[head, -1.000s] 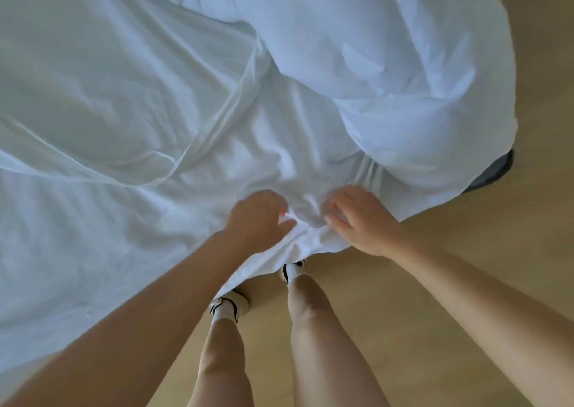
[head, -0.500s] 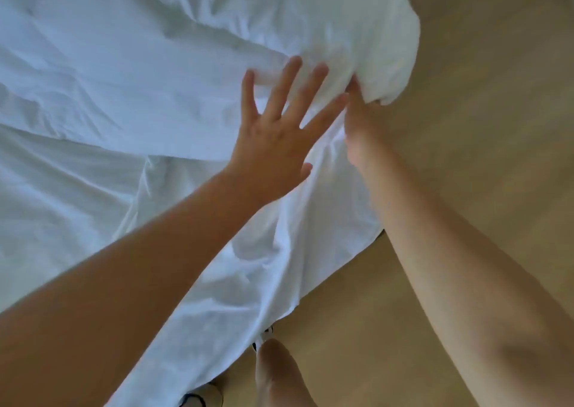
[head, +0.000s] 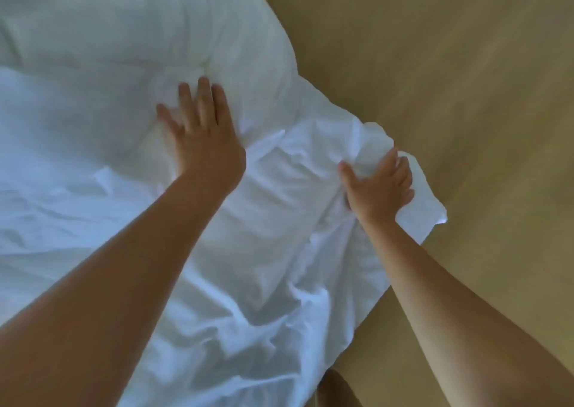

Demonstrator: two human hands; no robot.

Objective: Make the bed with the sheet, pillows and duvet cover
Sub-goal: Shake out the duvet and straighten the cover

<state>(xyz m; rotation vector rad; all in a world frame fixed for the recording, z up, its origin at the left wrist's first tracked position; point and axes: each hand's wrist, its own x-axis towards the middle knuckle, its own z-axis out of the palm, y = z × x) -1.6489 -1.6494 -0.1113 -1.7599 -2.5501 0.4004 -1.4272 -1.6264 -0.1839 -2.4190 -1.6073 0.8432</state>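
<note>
Your left hand [head: 202,139] lies flat, palm down, fingers straight and slightly spread, pressing on white bedding just where a puffy mound begins. That mound, the duvet [head: 186,27], swells up beyond your left fingertips and fills the space ahead of that hand and to its left. Your right hand [head: 377,186] sits off to the right of the left one and a little nearer to you, well apart from it. It grasps a bunched fold of thin white cloth, with the thumb hooked over the fold on the left and the fingers curled round it from the right. This thin cloth is probably the duvet cover [head: 279,220], though the soft focus makes it hard to tell from a sheet. It lies wrinkled between your two hands and runs back under both forearms towards you. It ends in a loose, flat corner [head: 428,211] that sticks out just past the fingers of your right hand, over the floor [head: 466,80]. Creases fan out from the right hand's grip towards your wrist. The floor is tan wood and shows to the right of the right hand and ahead of it. Near the bottom edge, left of your right forearm, a bare knee [head: 335,388] peeks out beside the hanging edge of the cloth.
</note>
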